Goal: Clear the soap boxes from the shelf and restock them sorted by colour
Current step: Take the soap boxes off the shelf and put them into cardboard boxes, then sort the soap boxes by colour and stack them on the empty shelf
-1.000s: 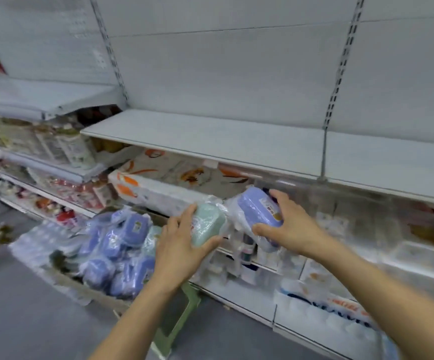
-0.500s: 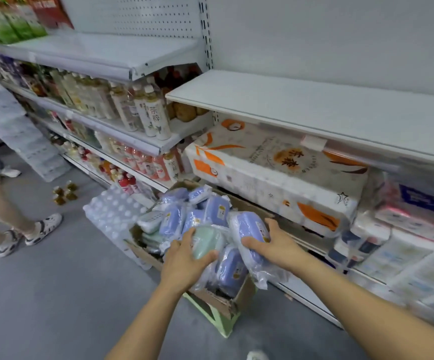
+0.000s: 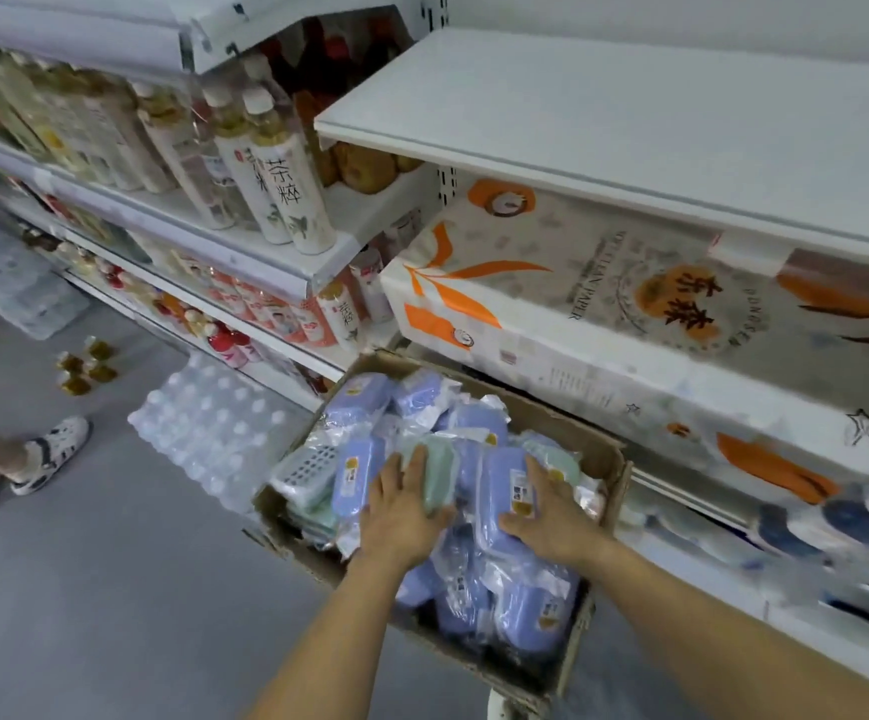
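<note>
A cardboard box [image 3: 615, 462] on a low stand holds several plastic-wrapped soap boxes, mostly blue with a few green. My left hand [image 3: 400, 514] holds a pale green soap box [image 3: 442, 472] down on the pile, fingers over its top and thumb at its near edge. My right hand [image 3: 552, 518] grips a blue soap box [image 3: 500, 483] beside it, also down on the pile. The white shelf [image 3: 630, 122] above stands bare.
Large tissue-paper packs [image 3: 604, 314] fill the shelf just behind the box. Tea bottles [image 3: 287, 189] line the shelves to the left. A shrink-wrapped pack of water bottles [image 3: 214, 423] lies on the floor left of the box. Another person's shoes [image 3: 53, 449] are at far left.
Both hands have come down from shelf height with the green and blue soap boxes and set them onto the pile in the cardboard box. My view has swung left and down.
</note>
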Motion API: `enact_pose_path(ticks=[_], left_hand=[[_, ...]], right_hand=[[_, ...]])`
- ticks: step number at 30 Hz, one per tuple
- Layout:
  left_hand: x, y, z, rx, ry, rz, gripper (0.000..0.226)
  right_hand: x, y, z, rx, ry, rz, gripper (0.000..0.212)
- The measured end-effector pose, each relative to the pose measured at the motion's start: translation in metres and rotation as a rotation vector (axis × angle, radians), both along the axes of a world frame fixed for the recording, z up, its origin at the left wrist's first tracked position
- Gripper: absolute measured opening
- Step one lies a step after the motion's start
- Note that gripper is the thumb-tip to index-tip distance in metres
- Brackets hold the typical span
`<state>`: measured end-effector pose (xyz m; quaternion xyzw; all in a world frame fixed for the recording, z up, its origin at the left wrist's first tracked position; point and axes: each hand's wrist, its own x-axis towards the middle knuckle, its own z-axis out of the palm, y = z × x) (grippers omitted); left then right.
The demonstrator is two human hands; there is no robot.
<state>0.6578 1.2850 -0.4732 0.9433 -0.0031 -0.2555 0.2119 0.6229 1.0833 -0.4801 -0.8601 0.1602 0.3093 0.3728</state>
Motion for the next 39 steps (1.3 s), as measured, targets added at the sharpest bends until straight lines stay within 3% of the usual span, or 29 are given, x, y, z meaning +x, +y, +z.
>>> enact_pose_path(ticks=[3, 7, 11, 15, 20, 25, 30, 32, 36, 39], left_hand=[[0.009, 0.006, -0.006, -0.012, 0.011, -0.011, 0.088], [0.021, 0.015, -0.001, -0.01, -0.026, -0.073, 0.081], [0.042, 0.027, 0.004, -0.1, -0.003, -0.066, 0.066], [0.071, 0.041, 0.001, -0.176, 0.127, -0.086, 0.073], [0.093, 0.048, -0.005, -0.206, 0.16, -0.188, 0.075], [0.101, 0.037, -0.003, -0.266, 0.186, -0.245, 0.079], [0.124, 0.002, 0.0, -0.181, -0.171, -0.517, 0.047], [0.144, -0.015, -0.006, -0.186, -0.256, -0.678, 0.044], [0.169, -0.054, -0.008, -0.017, -0.157, -0.757, 0.04], [0.166, -0.079, -0.009, 0.242, -0.051, -0.785, 0.069]], right_hand=[[0.01, 0.006, 0.003, -0.094, -0.046, -0.022, 0.088], [0.029, 0.013, 0.014, -0.236, -0.121, -0.053, 0.065], [0.046, 0.019, 0.018, -0.253, -0.119, -0.113, 0.06], [0.051, 0.027, 0.016, -0.206, -0.097, -0.205, 0.059], [0.051, 0.037, 0.014, -0.222, -0.047, -0.334, 0.073], [0.036, 0.041, 0.006, -0.185, 0.056, -0.42, 0.103], [0.021, 0.046, 0.0, -0.22, 0.033, -0.459, 0.107], [0.015, 0.045, -0.003, -0.258, 0.028, -0.5, 0.105], [-0.001, 0.045, -0.007, -0.27, -0.043, -0.618, 0.105], [-0.008, 0.047, -0.011, -0.257, -0.067, -0.665, 0.107]])
